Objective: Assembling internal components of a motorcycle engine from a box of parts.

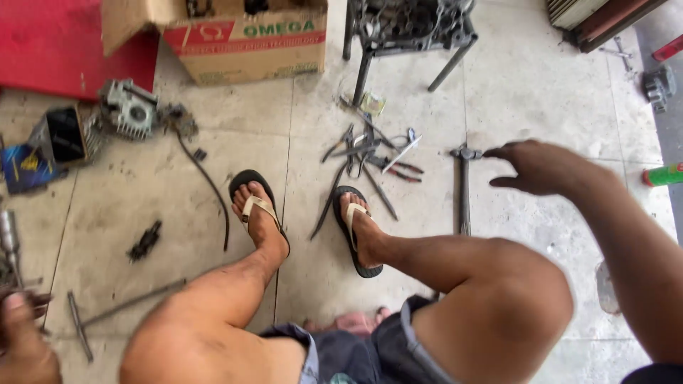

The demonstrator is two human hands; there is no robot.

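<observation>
I see my right hand [542, 167] held out over the tiled floor [541, 85], palm down, fingers loosely spread and holding nothing. Its fingertips hover just beside the head of a long T-handled wrench [464, 186], which lies flat on the tiles and runs back toward my right knee. Nothing lies between hand and wrench.

My left hand [25, 338] sits at the lower left edge, mostly cut off; I cannot tell how its fingers stand or whether they grip anything. Near it lie a thin metal rod [131, 304] and a short bar [80, 326], crossing each other.

Left of the wrench, a heap of pliers and hand tools [370, 153] spreads in front of my right sandalled foot [358, 229]. My left foot [260, 213] rests beside a black hose [210, 186] that curls across the floor. Farther out stand a metal stand [409, 32], a cardboard box [245, 43] and a finned engine part [129, 108]. A green can [665, 174] lies at the right edge, well apart from my hand.
</observation>
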